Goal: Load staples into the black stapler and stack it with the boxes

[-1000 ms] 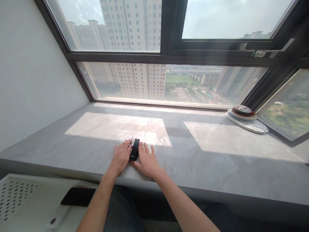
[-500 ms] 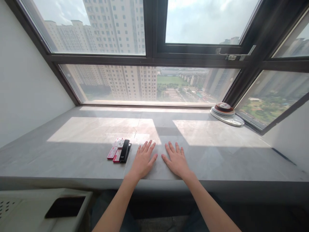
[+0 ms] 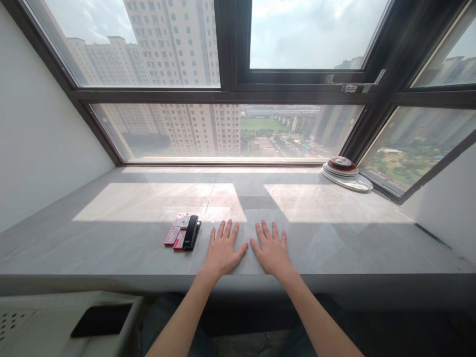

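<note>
My left hand (image 3: 223, 250) lies flat on the grey stone sill (image 3: 130, 258), fingers spread toward the window. Beside it, my right hand (image 3: 271, 249) rests palm down the same way, its thumb close to the left thumb but apart from it. Neither hand holds anything. To the left of my left hand, a black stapler (image 3: 191, 233) lies against several small red and white boxes (image 3: 172, 235), partly covering some of them. The writing on the boxes is too small to read.
A stack of round plates or discs (image 3: 344, 171) sits in the far right corner by the dark window frame (image 3: 226, 96). Below the sill at left stands a pale cabinet-like piece (image 3: 40, 327) with a dark phone-like slab (image 3: 102, 320) on top. White walls bound both sides.
Both hands have stayed flat on the sill, with the fingers spread slightly wider and the thumbs closer together. The view has shifted slightly. The stapler and boxes have not moved on the sill.
</note>
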Demonstrator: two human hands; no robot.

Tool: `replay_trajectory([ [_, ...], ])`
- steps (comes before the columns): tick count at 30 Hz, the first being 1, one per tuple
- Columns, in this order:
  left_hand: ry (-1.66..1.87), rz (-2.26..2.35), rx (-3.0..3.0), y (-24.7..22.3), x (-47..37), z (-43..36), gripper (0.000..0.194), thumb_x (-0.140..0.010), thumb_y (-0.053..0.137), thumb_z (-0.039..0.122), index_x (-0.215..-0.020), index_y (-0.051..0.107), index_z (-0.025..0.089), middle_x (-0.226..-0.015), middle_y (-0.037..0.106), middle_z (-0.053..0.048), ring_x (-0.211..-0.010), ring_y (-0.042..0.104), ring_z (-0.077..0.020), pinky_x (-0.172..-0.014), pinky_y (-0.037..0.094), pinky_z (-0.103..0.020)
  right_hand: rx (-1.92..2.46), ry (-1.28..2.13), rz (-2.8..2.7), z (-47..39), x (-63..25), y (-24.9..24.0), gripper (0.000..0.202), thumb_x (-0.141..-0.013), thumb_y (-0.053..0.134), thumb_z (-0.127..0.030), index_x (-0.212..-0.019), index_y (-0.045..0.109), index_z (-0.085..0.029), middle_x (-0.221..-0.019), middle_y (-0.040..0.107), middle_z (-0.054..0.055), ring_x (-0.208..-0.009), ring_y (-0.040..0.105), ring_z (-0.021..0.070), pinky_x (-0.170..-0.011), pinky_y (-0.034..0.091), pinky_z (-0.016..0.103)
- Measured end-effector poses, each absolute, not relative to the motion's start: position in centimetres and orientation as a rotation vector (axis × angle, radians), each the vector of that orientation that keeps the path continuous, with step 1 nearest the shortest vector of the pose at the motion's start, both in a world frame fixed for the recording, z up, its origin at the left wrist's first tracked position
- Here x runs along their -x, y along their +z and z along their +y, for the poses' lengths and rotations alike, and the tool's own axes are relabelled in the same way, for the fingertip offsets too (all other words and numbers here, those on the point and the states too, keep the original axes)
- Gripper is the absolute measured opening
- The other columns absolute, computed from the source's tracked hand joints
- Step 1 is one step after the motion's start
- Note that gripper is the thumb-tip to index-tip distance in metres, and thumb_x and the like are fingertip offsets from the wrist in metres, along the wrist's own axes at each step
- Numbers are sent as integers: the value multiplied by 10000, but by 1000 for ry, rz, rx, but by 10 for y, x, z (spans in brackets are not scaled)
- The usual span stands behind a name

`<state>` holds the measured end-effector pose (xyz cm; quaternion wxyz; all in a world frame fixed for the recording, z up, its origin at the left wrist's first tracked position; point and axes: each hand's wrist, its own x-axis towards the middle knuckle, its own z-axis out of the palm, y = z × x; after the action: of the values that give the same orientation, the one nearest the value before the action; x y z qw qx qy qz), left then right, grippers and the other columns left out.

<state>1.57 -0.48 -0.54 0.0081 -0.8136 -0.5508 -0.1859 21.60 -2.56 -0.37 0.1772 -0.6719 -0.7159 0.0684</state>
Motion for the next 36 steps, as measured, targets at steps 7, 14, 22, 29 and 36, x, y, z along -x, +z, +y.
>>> replay_trajectory([
  [7,-588,-1726,2538,-6,-17,-5,728,-956,430,632,-1596,266,325,-1678,226,-46,-1551,134,-343,-1229,100,-575,1898,207,-2027,-27,-216,-2,660,-1015,325,-580,-1611,263,-304,-1698,126,20,-1557,-71,338,-1187,-117,636],
  [14,-591,-1717,2553,-5,-17,-4,724,-954,429,632,-1588,287,313,-1677,230,-55,-1544,161,-343,-1228,112,-573,1886,172,-2033,-26,-217,-5,654,-1015,336,-574,-1608,274,-305,-1695,144,21,-1557,-37,351,-1189,-106,637],
  [22,-602,-1739,2539,-4,-17,-5,715,-941,457,621,-1572,316,316,-1668,252,-58,-1531,193,-346,-1231,98,-572,1885,183,-2034,-26,-216,-5,651,-1016,333,-569,-1610,268,-309,-1697,132,13,-1557,-59,345,-1188,-119,631],
  [29,-600,-1759,2536,-2,-18,-5,682,-939,467,606,-1538,374,293,-1640,312,-85,-1514,230,-353,-1231,91,-575,1909,159,-2055,-25,-214,-5,652,-1021,315,-569,-1614,254,-306,-1698,127,19,-1556,-46,349,-1190,-90,634],
  [36,-530,-1793,2503,1,-20,-7,669,-936,469,602,-1528,372,306,-1638,313,-67,-1514,226,-338,-1237,74,-575,2023,31,-2095,-25,-211,-4,655,-1024,297,-577,-1620,223,-314,-1700,116,7,-1554,-10,352,-1200,-16,624],
])
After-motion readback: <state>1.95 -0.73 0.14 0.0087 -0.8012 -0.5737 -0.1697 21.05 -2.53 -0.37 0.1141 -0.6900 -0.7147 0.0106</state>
